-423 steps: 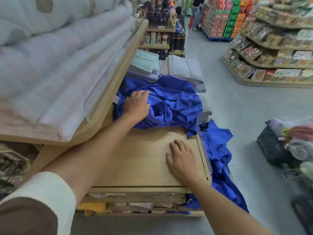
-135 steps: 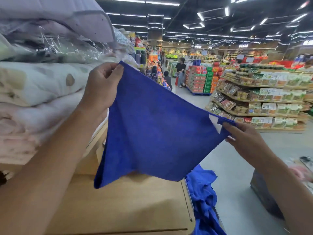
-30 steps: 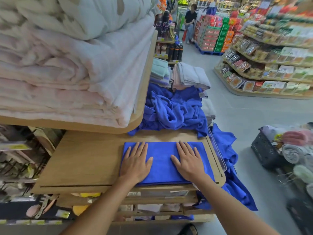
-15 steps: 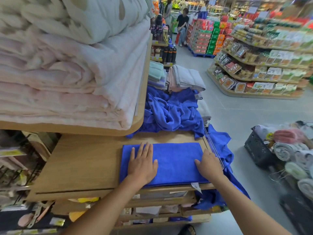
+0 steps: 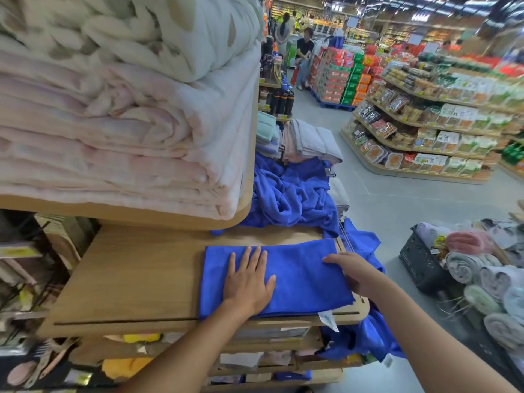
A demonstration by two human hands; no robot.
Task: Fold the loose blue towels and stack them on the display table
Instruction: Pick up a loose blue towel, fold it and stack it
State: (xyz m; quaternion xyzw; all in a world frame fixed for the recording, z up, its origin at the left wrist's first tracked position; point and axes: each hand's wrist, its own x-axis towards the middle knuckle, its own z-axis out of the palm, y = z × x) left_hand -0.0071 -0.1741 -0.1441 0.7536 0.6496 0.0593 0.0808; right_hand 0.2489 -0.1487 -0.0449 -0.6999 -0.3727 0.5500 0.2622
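On the counter [image 5: 127,279], near its right front corner, the towel [image 5: 297,268] lies flat as a wide rectangle, its tag [image 5: 327,320] hanging over the front edge. The left hand [image 5: 248,282] remains pressed on it, fingers [image 5: 256,256] straight and spread. The right hand [image 5: 354,272], flat on the cloth a second ago, has shifted to the towel's right edge; whether it grips that edge or merely rests there cannot be determined. Assessment: smoothing is finished and the next fold, right side over left, appears to be starting. Beyond, the pile [image 5: 292,199] sits unfolded at the back of the counter, with more blue cloth [image 5: 365,245] draped over its right side. Considerable work is outstanding.
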